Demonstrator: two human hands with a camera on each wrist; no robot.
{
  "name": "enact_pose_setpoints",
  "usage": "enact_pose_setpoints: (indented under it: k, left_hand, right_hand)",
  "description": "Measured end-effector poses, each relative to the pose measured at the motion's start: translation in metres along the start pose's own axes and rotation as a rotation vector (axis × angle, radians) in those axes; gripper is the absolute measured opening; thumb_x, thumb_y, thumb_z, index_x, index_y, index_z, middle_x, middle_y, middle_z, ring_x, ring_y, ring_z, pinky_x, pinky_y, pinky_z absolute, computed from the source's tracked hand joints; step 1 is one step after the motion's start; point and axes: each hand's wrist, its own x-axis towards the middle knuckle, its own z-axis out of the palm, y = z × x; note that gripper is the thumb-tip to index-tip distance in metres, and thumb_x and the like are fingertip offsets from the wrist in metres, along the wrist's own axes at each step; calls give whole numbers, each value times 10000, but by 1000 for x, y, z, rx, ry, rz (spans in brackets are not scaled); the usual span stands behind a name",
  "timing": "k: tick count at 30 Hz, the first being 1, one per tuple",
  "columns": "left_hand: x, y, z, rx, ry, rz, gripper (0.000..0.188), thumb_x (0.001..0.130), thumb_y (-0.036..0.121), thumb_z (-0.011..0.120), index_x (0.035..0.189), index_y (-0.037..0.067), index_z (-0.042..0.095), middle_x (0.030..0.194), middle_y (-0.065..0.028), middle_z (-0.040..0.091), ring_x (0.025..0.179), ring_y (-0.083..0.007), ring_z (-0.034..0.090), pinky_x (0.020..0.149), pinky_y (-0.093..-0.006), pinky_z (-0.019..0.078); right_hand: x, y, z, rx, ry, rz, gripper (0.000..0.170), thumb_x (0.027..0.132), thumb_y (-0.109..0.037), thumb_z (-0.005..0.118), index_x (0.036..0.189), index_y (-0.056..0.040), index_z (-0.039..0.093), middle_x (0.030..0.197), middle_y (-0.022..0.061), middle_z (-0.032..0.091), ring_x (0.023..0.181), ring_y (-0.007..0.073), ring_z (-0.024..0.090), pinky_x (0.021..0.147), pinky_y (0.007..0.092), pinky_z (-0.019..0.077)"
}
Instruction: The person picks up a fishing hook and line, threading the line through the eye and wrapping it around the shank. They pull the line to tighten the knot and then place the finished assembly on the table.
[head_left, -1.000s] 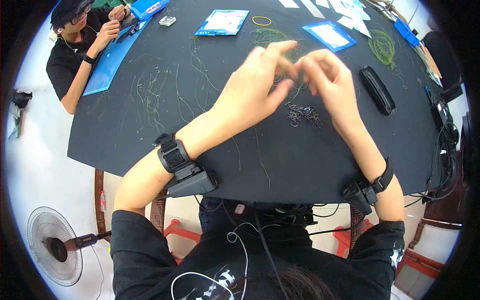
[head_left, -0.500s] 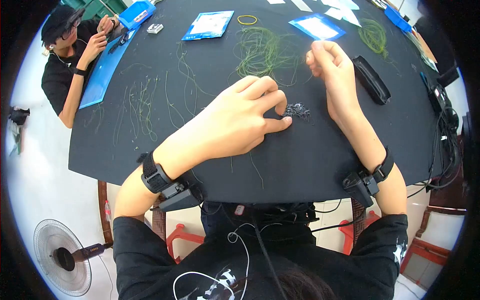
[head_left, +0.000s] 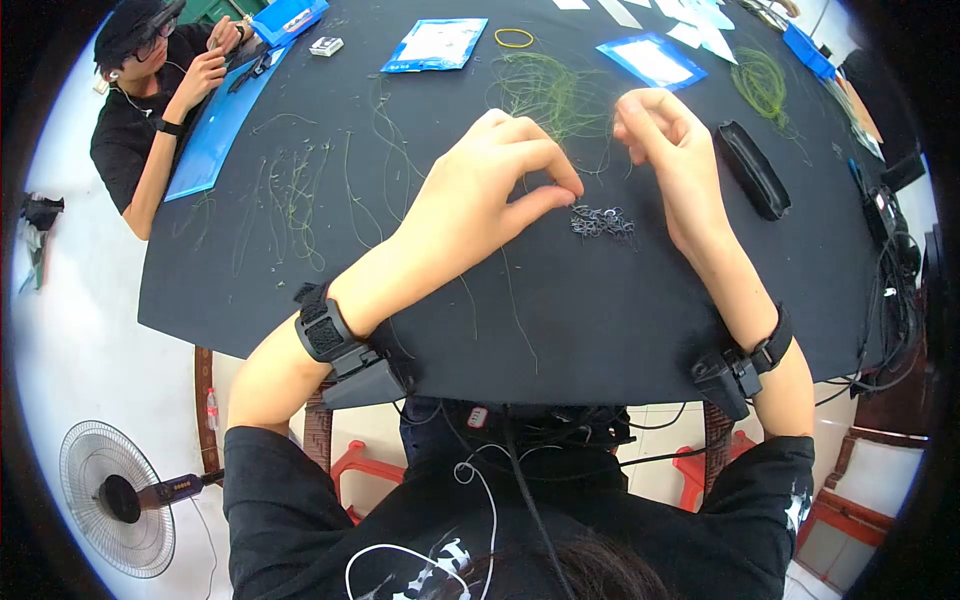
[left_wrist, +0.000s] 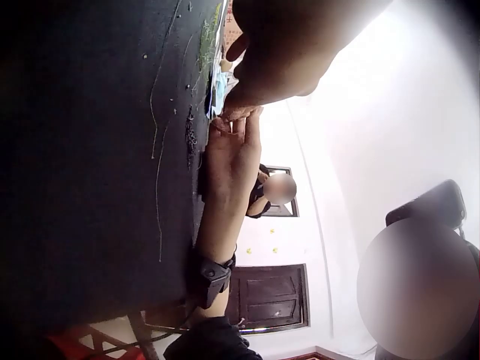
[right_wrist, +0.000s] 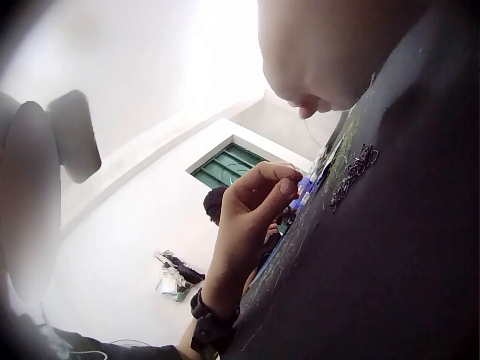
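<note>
My left hand (head_left: 490,180) is held just left of a small pile of dark metal fish hooks (head_left: 604,222). Its thumb and index fingertips come together in a pinch, and the small fish hook between them is mostly hidden. To the right of the pile, my right hand (head_left: 668,150) pinches a thin fishing line (right_wrist: 313,135) between thumb and curled fingers. That line hangs from the fingertips in the right wrist view. Beyond both hands lies a loose tangle of green fishing line (head_left: 552,95).
A black open case (head_left: 752,170) lies right of my right hand. Blue-edged packets (head_left: 436,45) and a yellow ring (head_left: 514,38) are at the back. Loose line strands (head_left: 295,205) spread on the left, near another person (head_left: 140,130). More green line (head_left: 760,85) lies at the far right.
My left hand came away from near the right hand, reached down to the hook pile, then drew slightly back with fingertips together. The right hand stays raised, holding the line.
</note>
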Motion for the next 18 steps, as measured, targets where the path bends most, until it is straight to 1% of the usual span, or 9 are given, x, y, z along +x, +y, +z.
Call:
enact_pose_setpoints:
  k: [1, 3, 7, 9, 10, 12, 16, 18]
  left_hand:
    - [0, -1, 1, 2, 0, 1, 102, 716, 123, 690, 797, 105, 630, 830, -27, 580, 843, -213, 529, 748, -316, 460]
    - [0, -2, 2, -140, 17, -195, 66, 751, 127, 671, 811, 106, 654, 806, -26, 618, 789, -197, 548, 702, -305, 463]
    - [1, -2, 3, -201, 32, -179, 61, 766, 129, 661, 820, 103, 671, 782, -31, 648, 756, -188, 562, 673, -298, 462]
    - [1, 0, 1, -156, -24, -152, 115, 766, 86, 669, 880, 80, 688, 822, -29, 659, 733, -116, 580, 643, -244, 465]
    - [0, 0, 1, -158, -22, -154, 115, 766, 86, 669, 880, 80, 688, 822, -29, 659, 733, -116, 580, 643, -244, 465]
    - [-1, 0, 3, -208, -71, -191, 119, 775, 88, 665, 891, 73, 687, 808, -32, 661, 680, -95, 582, 632, -232, 467]
    - [-1, -1, 8, -255, -60, -222, 133, 779, 86, 664, 909, 68, 685, 797, -30, 663, 649, -78, 578, 633, -227, 469]
    - [-1, -2, 7, -363, -72, -310, 132, 780, 81, 661, 909, 61, 681, 801, -20, 665, 651, -68, 573, 624, -224, 464]
  right_hand:
    - [0, -1, 0, -24, -47, -6, 263, 856, -266, 603, 919, -11, 592, 784, 34, 609, 739, 90, 543, 680, 227, 416]
    - [-2, -2, 2, -21, -75, -16, 257, 855, -261, 607, 910, -11, 595, 793, 35, 612, 756, 92, 552, 696, 229, 421]
    - [-2, -3, 3, -36, -138, -16, 241, 855, -244, 609, 905, -9, 593, 807, 40, 617, 792, 98, 570, 731, 236, 433]
    - [-3, -4, 4, -37, -148, -3, 237, 857, -241, 607, 907, -9, 592, 805, 40, 616, 788, 96, 569, 728, 235, 432]
    - [-3, -4, 4, -32, -151, 10, 234, 859, -238, 605, 908, -10, 590, 803, 39, 614, 784, 94, 568, 725, 233, 432]
    - [-3, -4, 4, -25, -154, 9, 232, 860, -238, 603, 910, -12, 589, 800, 36, 613, 778, 92, 566, 722, 231, 431]
    - [-2, -1, 2, -25, -174, -13, 227, 863, -240, 598, 911, -18, 588, 783, 25, 607, 755, 86, 559, 707, 225, 430]
    - [-1, 0, 3, -32, -171, -18, 228, 863, -241, 597, 909, -18, 588, 776, 23, 606, 749, 85, 557, 701, 225, 430]
